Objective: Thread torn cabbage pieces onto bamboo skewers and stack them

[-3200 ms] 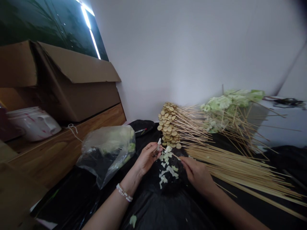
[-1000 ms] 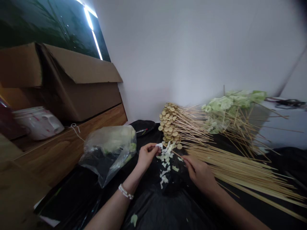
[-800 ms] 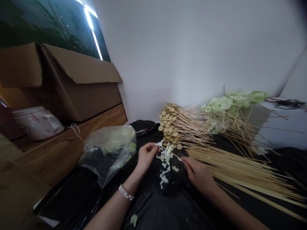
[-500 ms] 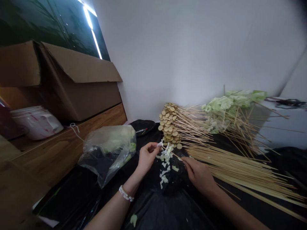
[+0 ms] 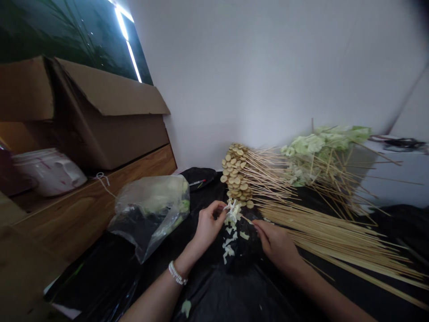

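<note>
My right hand [image 5: 275, 241] is closed on a thin wooden skewer [image 5: 247, 219] that points left toward my other hand. My left hand [image 5: 212, 222] pinches at a pale shredded leaf piece [image 5: 232, 210] around the skewer's far end; whether the skewer passes through it is hard to make out. Small pale leaf scraps [image 5: 229, 250] lie below on the black plastic sheet [image 5: 241, 295]. Just behind my hands is a stack of skewers with round pale slices [image 5: 236, 172] on their tips.
Loose bare skewers [image 5: 342, 237] lie at the right. Behind them are leafy green skewers [image 5: 315, 145] in a pile. A clear plastic bag [image 5: 150, 205] with greens stands left, beside a wooden ledge [image 5: 134, 179] bearing a cardboard box [image 5: 130, 134] and a white jug [image 5: 50, 172].
My left hand has moved slightly right, closer to the skewer's end, with the pale leaf piece drawn along. My right hand has barely moved.
</note>
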`<state>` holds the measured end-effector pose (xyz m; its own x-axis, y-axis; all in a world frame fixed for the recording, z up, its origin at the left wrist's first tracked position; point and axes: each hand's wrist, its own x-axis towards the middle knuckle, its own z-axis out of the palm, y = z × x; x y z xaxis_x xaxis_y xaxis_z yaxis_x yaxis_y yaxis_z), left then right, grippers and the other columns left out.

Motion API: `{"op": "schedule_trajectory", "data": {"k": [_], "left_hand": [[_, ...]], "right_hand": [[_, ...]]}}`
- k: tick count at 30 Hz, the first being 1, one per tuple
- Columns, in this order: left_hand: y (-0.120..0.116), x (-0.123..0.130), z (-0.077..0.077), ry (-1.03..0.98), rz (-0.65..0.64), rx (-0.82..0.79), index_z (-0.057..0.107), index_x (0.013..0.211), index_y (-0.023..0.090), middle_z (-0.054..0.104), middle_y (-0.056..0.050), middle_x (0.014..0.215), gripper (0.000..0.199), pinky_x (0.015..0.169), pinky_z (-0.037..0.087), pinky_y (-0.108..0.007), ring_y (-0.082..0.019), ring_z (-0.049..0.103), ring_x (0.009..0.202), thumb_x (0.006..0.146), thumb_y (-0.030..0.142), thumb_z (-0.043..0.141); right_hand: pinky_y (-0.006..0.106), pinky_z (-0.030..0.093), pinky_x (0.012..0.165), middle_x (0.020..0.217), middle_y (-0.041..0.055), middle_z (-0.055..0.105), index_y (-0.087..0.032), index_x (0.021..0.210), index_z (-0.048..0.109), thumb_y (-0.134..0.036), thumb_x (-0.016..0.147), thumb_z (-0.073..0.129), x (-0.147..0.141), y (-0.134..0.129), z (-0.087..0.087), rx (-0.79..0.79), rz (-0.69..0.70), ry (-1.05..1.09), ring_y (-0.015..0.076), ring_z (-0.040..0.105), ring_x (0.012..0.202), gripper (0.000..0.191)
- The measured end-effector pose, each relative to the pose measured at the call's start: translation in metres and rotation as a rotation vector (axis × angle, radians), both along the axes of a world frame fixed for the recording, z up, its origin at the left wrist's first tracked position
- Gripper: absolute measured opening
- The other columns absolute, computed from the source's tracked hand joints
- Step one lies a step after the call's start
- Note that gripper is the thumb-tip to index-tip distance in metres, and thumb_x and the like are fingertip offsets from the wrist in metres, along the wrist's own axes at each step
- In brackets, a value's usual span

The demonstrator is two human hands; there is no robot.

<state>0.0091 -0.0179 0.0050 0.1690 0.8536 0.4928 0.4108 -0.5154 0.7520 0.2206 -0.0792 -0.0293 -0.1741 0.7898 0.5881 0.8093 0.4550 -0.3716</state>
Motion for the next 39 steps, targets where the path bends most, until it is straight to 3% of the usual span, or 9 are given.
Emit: {"op": "schedule_trajectory", "data": {"k": [5, 9, 12, 15, 19, 24, 28, 33, 39], "left_hand": [[0.007, -0.001, -0.004, -0.080, -0.112, -0.071, 0.057, 0.116, 0.020, 0.071, -0.005, 0.098, 0.035, 0.075, 0.053, -0.027, -0.016, 0.068, 0.084, 0.080, 0.018, 0.061], [0.009, -0.004, -0.012, 0.218, -0.117, -0.006, 0.060, 0.117, 0.021, 0.069, -0.007, 0.110, 0.037, 0.091, 0.049, -0.036, -0.020, 0.063, 0.102, 0.082, 0.012, 0.056], [0.007, -0.005, -0.019, 0.469, -0.210, 0.045, 0.064, 0.117, 0.024, 0.065, -0.007, 0.121, 0.032, 0.101, 0.042, -0.042, -0.024, 0.055, 0.117, 0.087, 0.020, 0.054], [0.007, -0.004, -0.024, 0.519, -0.295, 0.052, 0.068, 0.113, 0.028, 0.065, -0.007, 0.121, 0.028, 0.103, 0.039, -0.044, -0.027, 0.051, 0.123, 0.089, 0.028, 0.053], [0.011, -0.004, -0.026, 0.316, -0.238, 0.050, 0.073, 0.102, 0.028, 0.072, -0.008, 0.104, 0.023, 0.098, 0.042, -0.039, -0.026, 0.059, 0.112, 0.086, 0.024, 0.058], [0.013, -0.007, -0.015, -0.003, -0.041, -0.070, 0.074, 0.087, 0.025, 0.074, -0.005, 0.088, 0.015, 0.082, 0.047, -0.031, -0.022, 0.066, 0.085, 0.080, 0.022, 0.061], [0.015, -0.009, -0.011, -0.134, 0.061, -0.143, 0.064, 0.098, 0.022, 0.072, 0.000, 0.074, 0.019, 0.067, 0.048, -0.026, -0.015, 0.063, 0.065, 0.079, 0.023, 0.062], [0.020, -0.004, -0.014, -0.424, -0.042, -0.387, 0.062, 0.097, 0.014, 0.071, -0.005, 0.075, 0.030, 0.068, 0.054, -0.029, -0.017, 0.067, 0.069, 0.073, 0.032, 0.069], [0.018, -0.004, -0.009, -0.597, -0.002, -0.433, 0.066, 0.084, 0.013, 0.071, -0.004, 0.075, 0.034, 0.065, 0.056, -0.027, -0.015, 0.066, 0.068, 0.065, 0.040, 0.077]], "right_hand": [[0.030, 0.050, 0.074, 0.093, 0.0060, 0.072, -0.020, 0.101, 0.065, -0.025, 0.096, 0.037, 0.011, 0.006, 0.003, 0.026, -0.072, 0.034, 0.0185, 0.067, 0.079, 0.029], [0.030, 0.049, 0.072, 0.089, 0.0048, 0.072, -0.020, 0.099, 0.065, -0.026, 0.095, 0.037, 0.017, 0.010, 0.006, 0.029, -0.109, 0.045, 0.0186, 0.067, 0.076, 0.029], [0.029, 0.048, 0.071, 0.086, 0.0043, 0.071, -0.020, 0.098, 0.066, -0.026, 0.095, 0.037, 0.016, 0.009, 0.006, 0.019, -0.089, 0.042, 0.0182, 0.067, 0.075, 0.029], [0.029, 0.049, 0.070, 0.085, 0.0049, 0.072, -0.019, 0.099, 0.066, -0.026, 0.095, 0.037, 0.013, 0.008, 0.005, 0.025, -0.089, 0.047, 0.0185, 0.067, 0.075, 0.030], [0.031, 0.050, 0.074, 0.092, 0.0063, 0.073, -0.019, 0.101, 0.066, -0.026, 0.095, 0.037, 0.012, 0.008, 0.003, 0.032, -0.103, 0.039, 0.0192, 0.068, 0.079, 0.030], [0.031, 0.051, 0.074, 0.094, 0.0060, 0.073, -0.020, 0.102, 0.066, -0.027, 0.095, 0.038, 0.012, 0.008, 0.003, 0.016, -0.087, 0.046, 0.0194, 0.068, 0.081, 0.030], [0.030, 0.050, 0.076, 0.096, 0.0051, 0.072, -0.020, 0.102, 0.065, -0.025, 0.095, 0.037, 0.010, 0.006, 0.003, -0.010, -0.054, 0.041, 0.0189, 0.068, 0.084, 0.029], [0.029, 0.050, 0.073, 0.094, 0.0049, 0.072, -0.020, 0.101, 0.066, -0.025, 0.096, 0.036, 0.005, 0.003, 0.004, -0.026, -0.031, 0.003, 0.0178, 0.068, 0.081, 0.031], [0.026, 0.051, 0.074, 0.096, 0.0051, 0.072, -0.021, 0.103, 0.067, -0.024, 0.096, 0.037, 0.002, 0.000, 0.005, -0.003, 0.049, 0.011, 0.0165, 0.068, 0.084, 0.030]]}}
